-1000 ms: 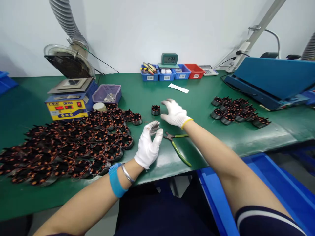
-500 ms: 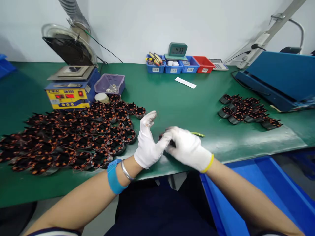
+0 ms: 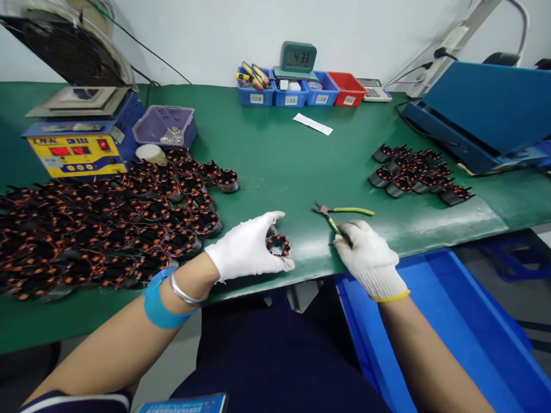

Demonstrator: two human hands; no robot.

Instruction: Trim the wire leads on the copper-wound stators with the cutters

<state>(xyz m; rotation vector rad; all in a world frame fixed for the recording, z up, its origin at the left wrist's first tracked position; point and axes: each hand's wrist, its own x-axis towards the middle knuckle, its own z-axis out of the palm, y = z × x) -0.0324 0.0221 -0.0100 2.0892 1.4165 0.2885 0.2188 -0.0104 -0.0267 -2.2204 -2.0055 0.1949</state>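
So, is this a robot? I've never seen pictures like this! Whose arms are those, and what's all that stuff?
No robot here: those are a person's own hands in white gloves. The camera sits on the person's head, looking forward and down, so you see nearly what they see.

The left hand curls around a small ring wound with copper-coloured wire. The right hand is at one green handle of the pliers.

On the green table, many more rings crowd the left side, and a smaller group sits on the right. At the back, a clock shows 4:33.
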